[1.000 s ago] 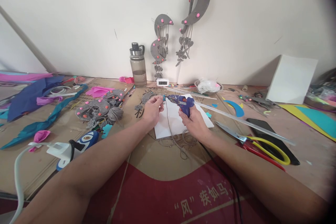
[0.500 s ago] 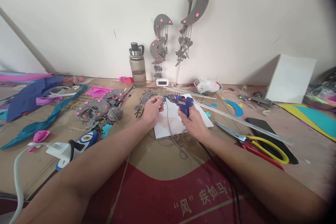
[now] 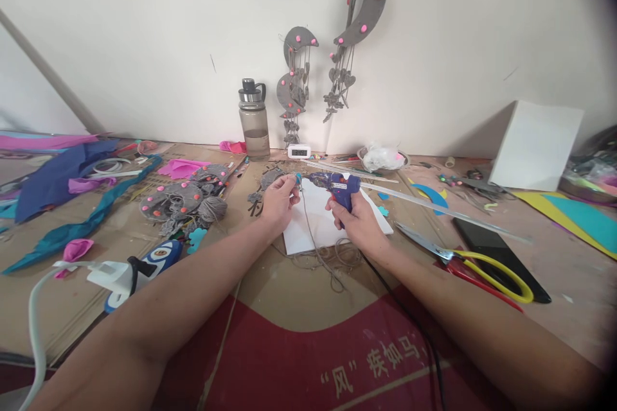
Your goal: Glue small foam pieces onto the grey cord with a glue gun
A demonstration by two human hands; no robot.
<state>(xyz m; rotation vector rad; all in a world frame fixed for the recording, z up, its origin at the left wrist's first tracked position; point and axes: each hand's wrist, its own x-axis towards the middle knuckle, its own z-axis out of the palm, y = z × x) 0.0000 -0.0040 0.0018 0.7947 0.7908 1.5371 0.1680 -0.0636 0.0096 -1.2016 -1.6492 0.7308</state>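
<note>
My left hand (image 3: 281, 203) pinches a small teal piece (image 3: 298, 178), with grey yarn (image 3: 308, 218) hanging from beside it. The blue hot glue gun (image 3: 343, 191) is gripped in my right hand (image 3: 355, 217), its nozzle pointing left just beside the teal piece. A long clear glue stick (image 3: 414, 197) sticks out of the gun's back. Below both hands lies a white sheet (image 3: 297, 231), and loose yarn is tangled over its front edge.
Scissors (image 3: 453, 253) and a black phone (image 3: 501, 257) lie at the right. Decorated grey crescents (image 3: 168, 198) and a power strip (image 3: 161, 255) are at the left. Behind stand a bottle (image 3: 254, 125) and a small clock (image 3: 299, 152); crescent ornaments (image 3: 376, 9) hang on the wall.
The glue gun has shifted slightly to the right, and its nozzle is a little farther from my left fingertips. My left hand has barely moved.
</note>
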